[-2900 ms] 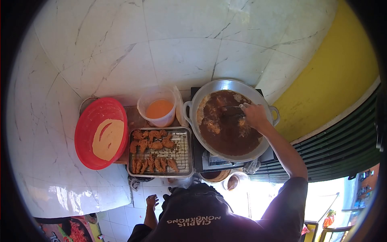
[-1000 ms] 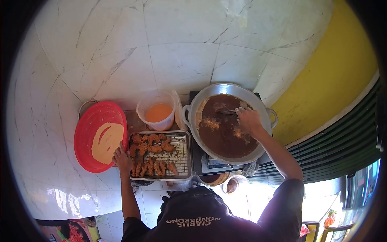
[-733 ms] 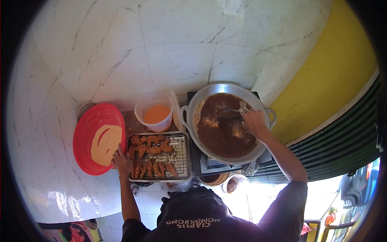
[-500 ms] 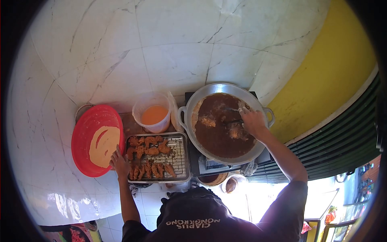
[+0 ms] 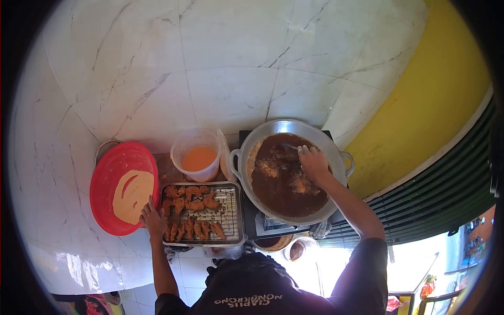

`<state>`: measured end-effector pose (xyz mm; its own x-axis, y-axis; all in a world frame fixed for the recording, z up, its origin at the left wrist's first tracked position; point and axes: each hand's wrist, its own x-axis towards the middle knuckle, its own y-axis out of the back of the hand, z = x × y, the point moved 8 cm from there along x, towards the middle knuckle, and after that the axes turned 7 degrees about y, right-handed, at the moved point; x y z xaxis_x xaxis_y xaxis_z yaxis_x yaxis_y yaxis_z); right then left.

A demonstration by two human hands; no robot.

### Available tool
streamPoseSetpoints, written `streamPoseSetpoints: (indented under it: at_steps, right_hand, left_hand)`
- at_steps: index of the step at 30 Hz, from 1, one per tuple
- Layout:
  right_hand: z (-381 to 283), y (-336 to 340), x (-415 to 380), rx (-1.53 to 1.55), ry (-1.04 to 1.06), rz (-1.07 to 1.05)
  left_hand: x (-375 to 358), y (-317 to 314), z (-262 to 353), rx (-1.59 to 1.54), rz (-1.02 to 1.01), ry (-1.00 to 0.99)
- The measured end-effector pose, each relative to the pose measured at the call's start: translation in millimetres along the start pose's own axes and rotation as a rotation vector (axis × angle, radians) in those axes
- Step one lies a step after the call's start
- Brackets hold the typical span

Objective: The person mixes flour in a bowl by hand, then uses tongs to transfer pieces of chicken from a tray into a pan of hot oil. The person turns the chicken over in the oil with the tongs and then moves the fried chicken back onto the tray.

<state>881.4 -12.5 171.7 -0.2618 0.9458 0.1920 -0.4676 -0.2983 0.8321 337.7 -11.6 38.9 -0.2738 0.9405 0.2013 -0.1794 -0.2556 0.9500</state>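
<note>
My right hand (image 5: 313, 163) is over the big metal wok (image 5: 273, 128) of dark oil, closed on the handle of metal tongs (image 5: 290, 147) whose tips reach into the oil. Pale battered pieces (image 5: 269, 168) float in it. My left hand (image 5: 153, 218) rests on the left edge of the metal tray (image 5: 237, 210), which has a wire rack with several fried brown pieces (image 5: 191, 210). I cannot see any food in the tongs' tips.
A red basin (image 5: 107, 170) with pale flour stands left of the tray. A clear plastic tub (image 5: 198, 157) of orange batter sits behind the tray. The wok sits on a stove (image 5: 273, 227). White marble wall behind, yellow wall at right.
My left hand has come up from my side to the tray's left edge. My right hand moved the tongs around in the oil, and the view shifted slightly.
</note>
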Motion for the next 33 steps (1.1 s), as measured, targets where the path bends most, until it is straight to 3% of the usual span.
streamPoseSetpoints:
  at_steps: [4,6,14,21,27,33]
  right_hand:
    - [6.8,-3.5,10.7,0.069,-0.011,-0.044]
    - [9.4,-7.2,7.8,0.099,-0.036,-0.162]
    - [25.9,13.8,-9.2,0.198,-0.101,-0.164]
    - [25.4,-12.4,-10.4,0.165,-0.110,-0.246]
    - [11.3,-15.6,12.1,0.027,-0.039,-0.045]
    - [17.2,-20.3,25.3,0.067,-0.069,-0.070]
  left_hand:
    - [-0.9,-1.3,-1.8,0.010,-0.022,0.008]
    - [-1.5,0.2,-1.0,0.006,-0.018,0.003]
    - [-0.5,-3.1,-0.2,0.001,-0.016,0.009]
    - [-1.7,1.4,2.5,0.007,-0.026,0.011]
    - [-2.6,3.1,3.2,0.003,-0.001,0.004]
    - [-2.0,2.5,1.9,-0.003,-0.024,0.014]
